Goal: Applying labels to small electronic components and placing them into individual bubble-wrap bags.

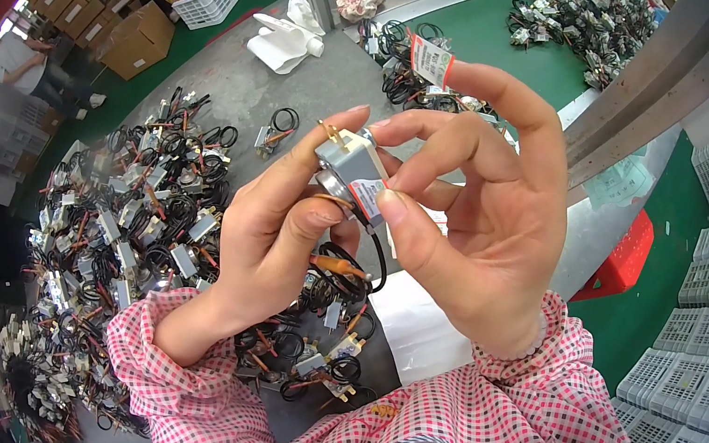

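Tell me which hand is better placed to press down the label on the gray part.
The right hand, most likely: its thumb is at the edge of the label, while the left hand holds the gray part. However, a second label is at the right index fingertip.

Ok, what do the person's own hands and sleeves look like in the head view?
The left hand and right hand are bare, without gloves. The left sleeve and right sleeve are loose cloth, checked in pink, black and white, both bunched at their ends.
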The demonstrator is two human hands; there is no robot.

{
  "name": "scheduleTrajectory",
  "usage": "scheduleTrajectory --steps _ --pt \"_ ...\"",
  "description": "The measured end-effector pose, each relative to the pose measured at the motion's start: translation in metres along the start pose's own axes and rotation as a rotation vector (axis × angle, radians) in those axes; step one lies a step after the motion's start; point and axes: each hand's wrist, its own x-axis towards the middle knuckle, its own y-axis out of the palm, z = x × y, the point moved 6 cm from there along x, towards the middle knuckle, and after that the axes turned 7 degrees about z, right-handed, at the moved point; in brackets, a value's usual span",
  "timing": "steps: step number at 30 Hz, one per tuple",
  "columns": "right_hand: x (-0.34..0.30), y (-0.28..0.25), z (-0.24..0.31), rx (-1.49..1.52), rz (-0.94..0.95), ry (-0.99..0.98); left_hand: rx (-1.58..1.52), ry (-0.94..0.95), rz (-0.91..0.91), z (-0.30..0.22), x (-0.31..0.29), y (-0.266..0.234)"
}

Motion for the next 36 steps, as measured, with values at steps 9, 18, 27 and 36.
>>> scheduleTrajectory --steps 9,18,27,36 --pt "-0.014 0.007 0.010 -0.835 0.007 -0.449 0.099 -0.045 -0.061 0.006 -0.003 -0.006" --pt "0.008 -0.023 -0.006 -0.670 -0.163 -0.320 -0.022 0.006 -0.017 0.012 0.003 -0.001" --pt "-0.051 -0.033 0.074 0.603 0.139 -0.598 0.303 -0.367 0.096 0.076 0.091 -0.012" --pt "-0.041 -0.033 0.080 0.761 0.067 -0.923 1.597 0.175 0.529 0.187 0.177 0.082"
